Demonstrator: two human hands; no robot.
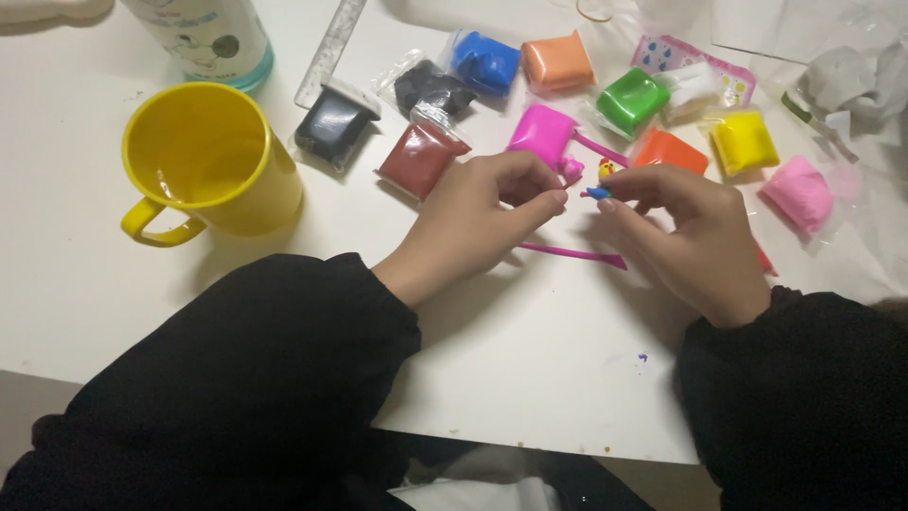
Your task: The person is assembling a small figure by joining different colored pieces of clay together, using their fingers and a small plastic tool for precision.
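Right hand (695, 237) pinches a small blue clay bit (598, 193) at its fingertips; left hand (487, 213) curled, empty — fingers just beside it. Tiny pink figure (571, 168) and yellow figure (606, 169) at 12 o'clock look shaped; clay packets (547, 132) opened — blue bit unattached.

Both forearms in black sleeves reach in from the near edge. Left hand (478, 216) lies palm down, fingers curled, fingertips pointing right. Right hand (690, 232) sits just right of it, thumb and forefinger pinched together, remaining fingers curled under.
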